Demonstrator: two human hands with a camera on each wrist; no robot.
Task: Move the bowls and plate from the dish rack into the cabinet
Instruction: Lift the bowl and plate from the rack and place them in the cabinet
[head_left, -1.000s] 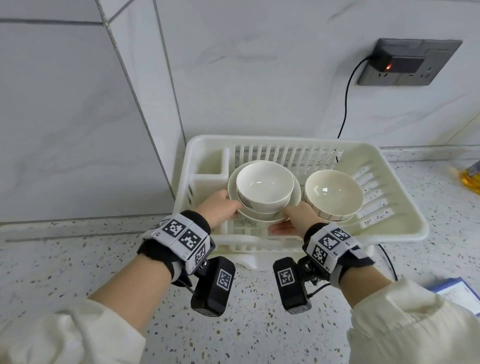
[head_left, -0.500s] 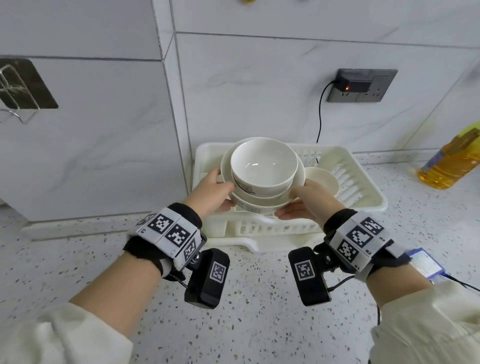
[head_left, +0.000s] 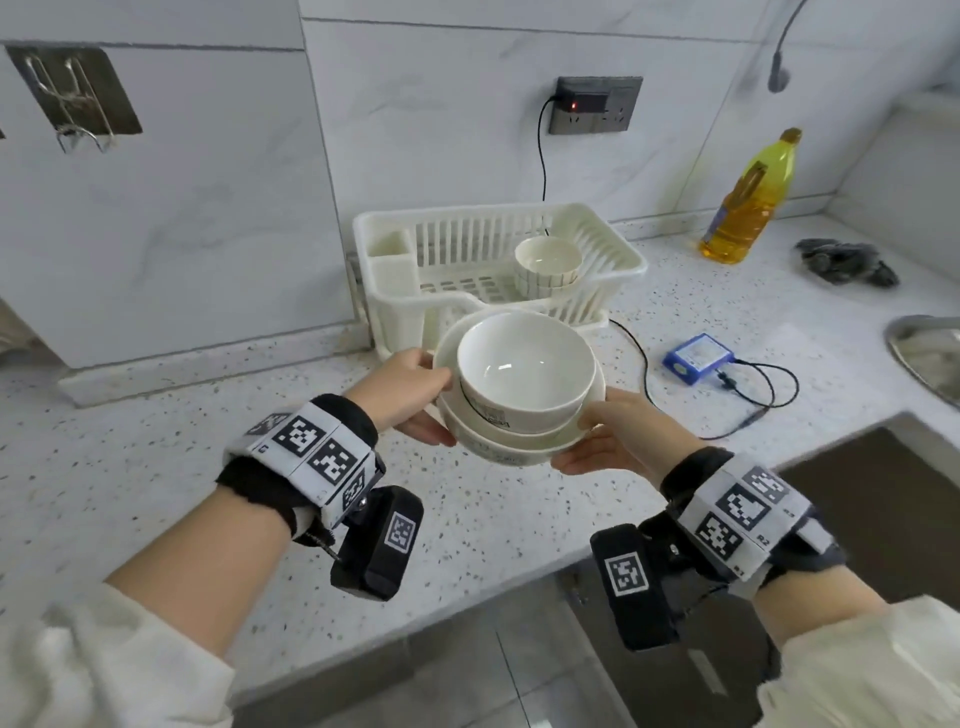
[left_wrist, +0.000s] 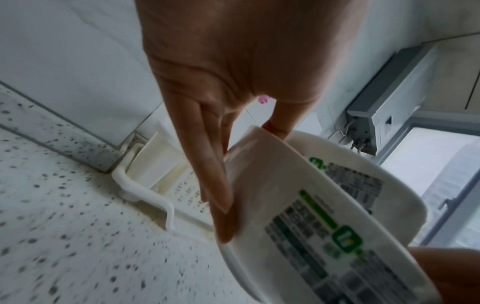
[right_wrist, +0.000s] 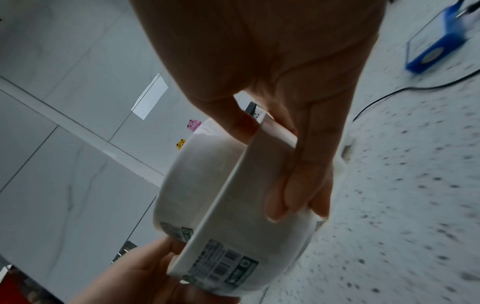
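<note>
Left hand (head_left: 410, 387) and right hand (head_left: 621, 441) pinching the plate (head_left: 511, 451) edges, white bowl (head_left: 524, 371) on it, mid frame above the table (head_left: 130, 467), more bowls (head_left: 547, 265) in the dish rack (head_left: 618, 260) behind

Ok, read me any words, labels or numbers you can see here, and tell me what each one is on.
"R2", "R3": small print on the right wristband, beside its square codes.
"G": seemingly on the left wristband, very small.
Sticker on the bowl: too blurred to read.
Green and black barcode sticker under the plate: too blurred.
Blue box and oil bottle labels: too small.
</note>
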